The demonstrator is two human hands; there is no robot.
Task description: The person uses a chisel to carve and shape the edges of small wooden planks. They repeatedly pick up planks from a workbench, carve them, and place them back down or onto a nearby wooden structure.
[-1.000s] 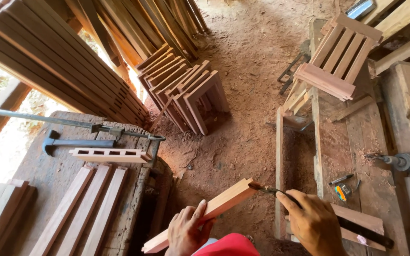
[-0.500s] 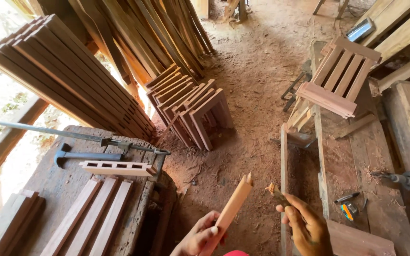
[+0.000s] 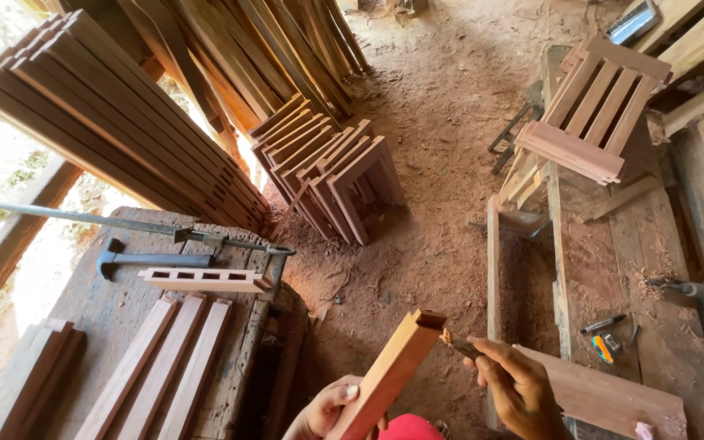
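Observation:
My left hand [image 3: 325, 410] grips the lower part of a reddish wooden slat [image 3: 389, 373], held tilted up with its notched end pointing away from me. My right hand [image 3: 517, 388] pinches a small thin tool [image 3: 458, 344], maybe a brush or chisel, whose tip touches the slat's upper end. Both hands are at the bottom of the view, above a sawdust-covered floor.
Left is a dark workbench [image 3: 116, 318] with a hammer [image 3: 150, 260], a long bar clamp [image 3: 136, 226], a mortised rail [image 3: 204, 279] and several slats [image 3: 160, 367]. Stacked planks [image 3: 116, 114] and wooden frames [image 3: 332, 175] stand behind. A slatted panel [image 3: 592, 106] rests on the right bench.
The slat has swung from lying nearly level to standing steeply upward, end facing away. My right hand has brought the tool's tip onto the slat's end. The view shifted slightly.

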